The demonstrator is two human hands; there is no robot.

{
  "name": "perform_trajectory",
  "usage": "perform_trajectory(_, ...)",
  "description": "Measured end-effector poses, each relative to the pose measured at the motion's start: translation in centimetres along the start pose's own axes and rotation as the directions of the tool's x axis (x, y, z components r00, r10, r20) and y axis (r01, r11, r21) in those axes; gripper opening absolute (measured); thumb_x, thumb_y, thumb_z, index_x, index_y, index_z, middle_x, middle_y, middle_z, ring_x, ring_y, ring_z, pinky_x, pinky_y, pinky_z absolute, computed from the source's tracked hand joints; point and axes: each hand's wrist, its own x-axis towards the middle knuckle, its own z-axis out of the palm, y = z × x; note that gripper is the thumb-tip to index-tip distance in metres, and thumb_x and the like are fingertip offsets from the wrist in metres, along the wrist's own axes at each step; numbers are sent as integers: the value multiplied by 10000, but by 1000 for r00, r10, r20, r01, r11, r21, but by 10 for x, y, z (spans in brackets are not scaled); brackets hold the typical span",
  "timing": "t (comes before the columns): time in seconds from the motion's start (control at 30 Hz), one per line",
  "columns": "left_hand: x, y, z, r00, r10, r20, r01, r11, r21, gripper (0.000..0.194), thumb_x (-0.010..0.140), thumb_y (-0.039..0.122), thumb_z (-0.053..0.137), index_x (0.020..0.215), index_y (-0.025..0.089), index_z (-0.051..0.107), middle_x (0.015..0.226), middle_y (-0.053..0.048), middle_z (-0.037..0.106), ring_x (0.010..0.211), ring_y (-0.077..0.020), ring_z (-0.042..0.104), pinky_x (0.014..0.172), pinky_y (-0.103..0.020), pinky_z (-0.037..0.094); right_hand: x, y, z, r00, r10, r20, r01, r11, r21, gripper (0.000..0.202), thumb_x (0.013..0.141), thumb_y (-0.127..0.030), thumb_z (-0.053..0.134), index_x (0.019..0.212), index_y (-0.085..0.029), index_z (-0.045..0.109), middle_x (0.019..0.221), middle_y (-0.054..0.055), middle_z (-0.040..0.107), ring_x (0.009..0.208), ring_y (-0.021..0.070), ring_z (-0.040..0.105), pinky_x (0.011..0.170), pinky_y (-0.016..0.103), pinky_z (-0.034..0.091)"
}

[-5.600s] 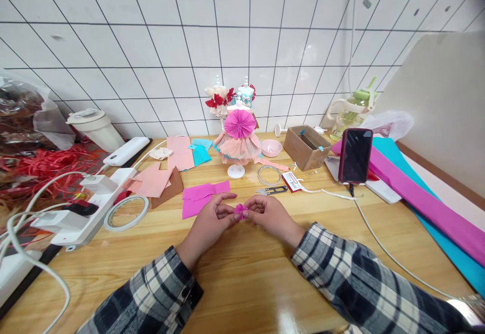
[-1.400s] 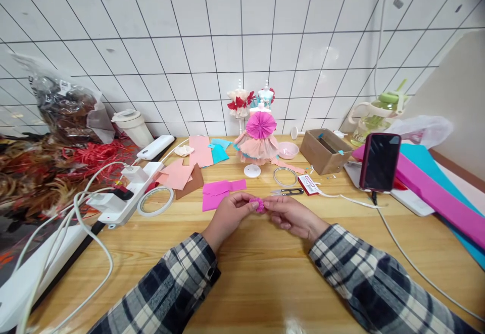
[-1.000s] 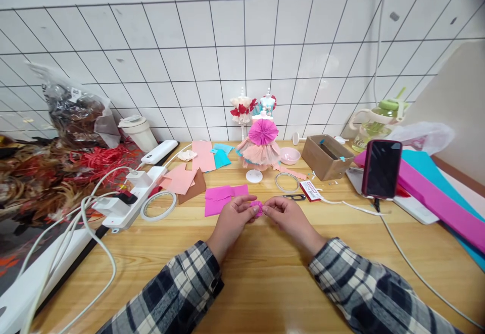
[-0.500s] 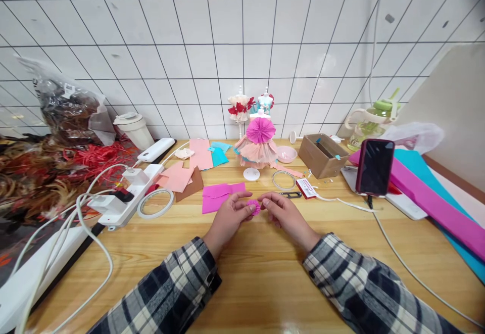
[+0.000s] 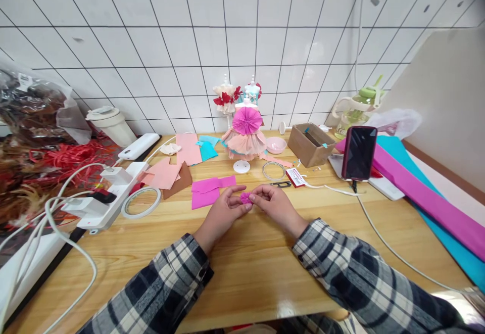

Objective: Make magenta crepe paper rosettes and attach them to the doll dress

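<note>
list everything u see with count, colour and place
rosette: 1, magenta, front centre
dress forms: 3, multicoloured, back centre
scraps: several, mixed colours, left of centre
tape: 1, white, left
box: 1, brown, back right
bowl: 1, pink, beside box
coil: 1, pale, right of centre
snips: 1, black, beside coil
phone: 1, dark red, right
bottle: 1, green, back right
sheets: 3, mixed colours, far right
cup: 1, white, back left
power strip: 1, white, left
cables: several, white, both sides
fibres: uncountable, red, left
table: 1, light wood, underneath
left hand: 1, at rosette
right hand: 1, at rosette
sleeves: 2, plaid, forearms
</note>
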Motion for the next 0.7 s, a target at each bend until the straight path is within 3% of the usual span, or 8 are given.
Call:
perform_trajectory(0.3,4,-2,-5,996,86,19,-86,995,41,599,680,278,747,1194,167,460,816,-11,657,767,-127,615,728,-239,453,0,1,-1,999,-32,24,33,999,-35,280,721,-431,653,743,-155,613,717,3,609,618,103,503,599,241,410)
perform_trajectory(0.47,2,1,-5,992,117,43,-122,983,135,630,715,296,712,1255,175,413,792,1,640,742,-130,610,711,-245,447,-1,2,-3,997,13,81,-8,998,-65,293,747,-420,631,857,-148,645,716,3,614,584,95,487,557,232,397)
perform_trajectory(0.6,0,4,-3,991,130,29,-133,979,156,672,703,289,721,1282,176,398,745,22,622,728,-127,604,691,-229,439,0,3,-3,998,25,51,-22,998,-65,270,714,-408,665,765,-143,640,702,3,614,605,95,498,561,223,392)
perform_trajectory(0.7,-1,4,-3,990,140,23,-141,985,102,685,692,277,733,1286,185,404,832,4,636,801,-127,608,753,-234,445,0,2,-2,996,89,33,-89,996,25,308,698,-449,674,746,-148,626,639,-16,579,554,83,468,498,206,353)
